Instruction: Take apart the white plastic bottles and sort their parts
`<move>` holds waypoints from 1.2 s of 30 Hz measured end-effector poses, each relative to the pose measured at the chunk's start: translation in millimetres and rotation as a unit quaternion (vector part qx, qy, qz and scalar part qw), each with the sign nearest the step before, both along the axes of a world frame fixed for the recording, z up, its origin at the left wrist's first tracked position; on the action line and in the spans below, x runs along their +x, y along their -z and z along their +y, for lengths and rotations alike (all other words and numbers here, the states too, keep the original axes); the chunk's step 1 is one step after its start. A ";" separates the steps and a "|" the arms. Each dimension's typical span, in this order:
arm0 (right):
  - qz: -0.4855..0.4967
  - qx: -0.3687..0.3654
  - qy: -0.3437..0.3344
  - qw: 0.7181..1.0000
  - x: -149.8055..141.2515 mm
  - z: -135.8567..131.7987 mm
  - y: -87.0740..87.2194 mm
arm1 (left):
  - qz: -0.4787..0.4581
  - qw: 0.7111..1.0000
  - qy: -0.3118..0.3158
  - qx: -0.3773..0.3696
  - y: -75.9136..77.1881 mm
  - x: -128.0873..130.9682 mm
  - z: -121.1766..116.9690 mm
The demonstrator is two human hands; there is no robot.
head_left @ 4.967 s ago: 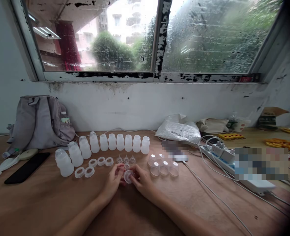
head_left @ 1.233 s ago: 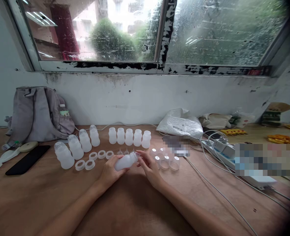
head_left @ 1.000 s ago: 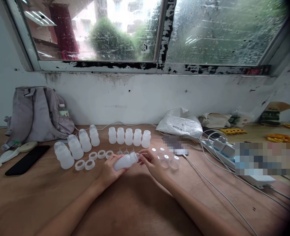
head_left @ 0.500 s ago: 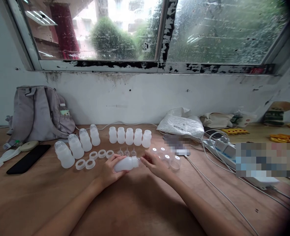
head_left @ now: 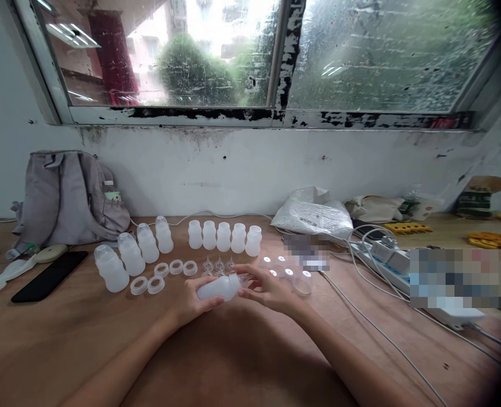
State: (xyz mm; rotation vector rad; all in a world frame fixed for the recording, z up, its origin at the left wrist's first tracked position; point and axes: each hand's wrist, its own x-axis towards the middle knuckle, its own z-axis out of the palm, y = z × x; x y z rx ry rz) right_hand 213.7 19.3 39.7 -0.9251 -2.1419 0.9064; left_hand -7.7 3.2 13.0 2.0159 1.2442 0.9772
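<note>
I see the left hand [head_left: 195, 299] at the centre of the frame, its fingers closed around a frosted bottle [head_left: 217, 289] that lies tilted, neck toward the right. Five seconds ago both hands were on a small clear piece there, and the row of open bottles [head_left: 224, 237] behind counted six; I count five now. Half a second back the right hand [head_left: 272, 289] had its fingertips pinched together at the tip of the bottle's clear top [head_left: 245, 278]; now its thumb and fingers are parted and curved around that top, though I cannot tell whether they grip it or only touch it. The bottle's neck has also tipped a little upward since then. The four bottles with clear covers [head_left: 132, 254], left of centre, stand where they did, and so do the five rings [head_left: 139, 291] below and right of them. Just above the held bottle I make out clear pointed pieces [head_left: 219, 264]; five clear domed caps [head_left: 288, 272] remain right of centre, beside the right hand.
</note>
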 end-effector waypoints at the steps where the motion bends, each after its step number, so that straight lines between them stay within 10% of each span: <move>1: -0.001 0.006 0.002 1.000 -1.6 -0.4 3.0 | -0.002 1.000 0.003 0.002 0.9 0.4 -0.1; 8: -0.046 0.048 0.040 0.997 -6.3 -3.8 3.3 | 0.018 0.991 0.015 0.131 -1.4 2.9 -5.6; 16: -0.218 0.106 0.246 0.939 36.9 19.7 -11.4 | -0.015 0.998 -0.055 0.031 1.4 1.2 -0.5; 21: -0.272 0.047 0.254 0.927 53.5 27.6 -3.3 | -0.030 0.997 -0.071 0.001 4.1 -0.5 3.0; 31: 0.154 -0.178 0.163 0.958 24.3 26.9 -1.1 | -0.025 0.998 -0.053 0.009 4.4 -0.4 3.0; 36: 0.197 -0.120 0.157 0.960 3.1 19.7 19.3 | -0.012 0.998 -0.059 0.015 4.7 -0.4 4.9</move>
